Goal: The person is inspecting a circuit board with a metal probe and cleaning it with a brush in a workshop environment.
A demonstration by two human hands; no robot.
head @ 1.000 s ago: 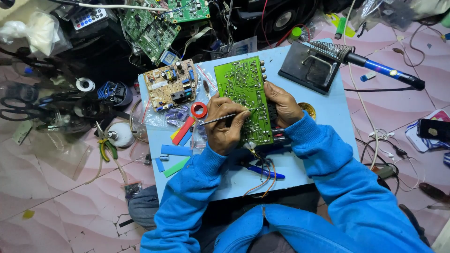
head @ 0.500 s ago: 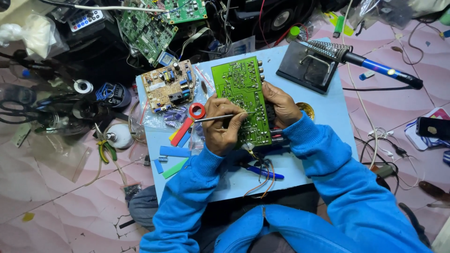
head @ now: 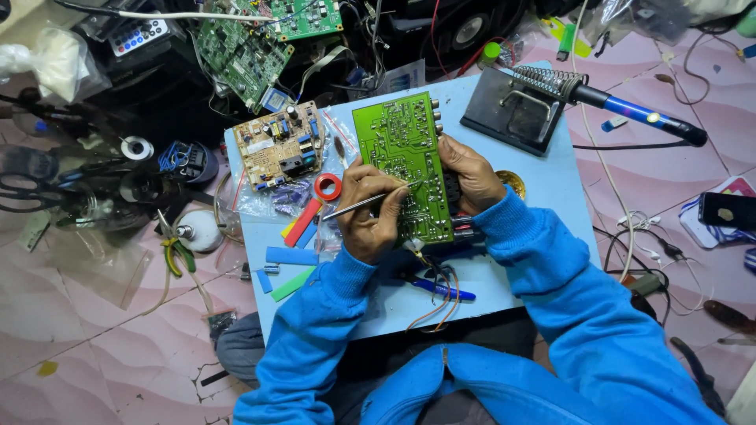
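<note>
Change: since a second ago the green circuit board (head: 402, 161) has shifted only a little under the hands; the tweezers keep their slant across it.
Left hand: the left hand (head: 370, 212) is closed around thin metal tweezers (head: 364, 204), their tips resting on the board's solder side.
Right hand: the right hand (head: 471, 177) grips the board's right edge, fingers curled over it, thumb on top.
Board: a flat glossy green rectangle, pale traces and solder dots facing up, lying on the light blue bench (head: 551, 189) between the two hands, its near end above dark parts and loose wires.
Second board: a tan circuit board (head: 280, 147) thick with small blue and black parts lies just left of the green one, on a clear plastic bag (head: 268, 201) that holds tiny purple pieces.
Small items: a red tape ring (head: 327, 186) and flat red, yellow, blue and green strips lie near the left hand.
Stand: a black soldering stand (head: 516, 118) with a coiled wire holder carries a blue-handled soldering iron (head: 638, 114).
Near edge: blue-handled pliers (head: 437, 289) lie by the sleeves.
Floor: pink tiles, with more green boards (head: 244, 47), cables and a white remote (head: 140, 35) piled beyond the bench.
</note>
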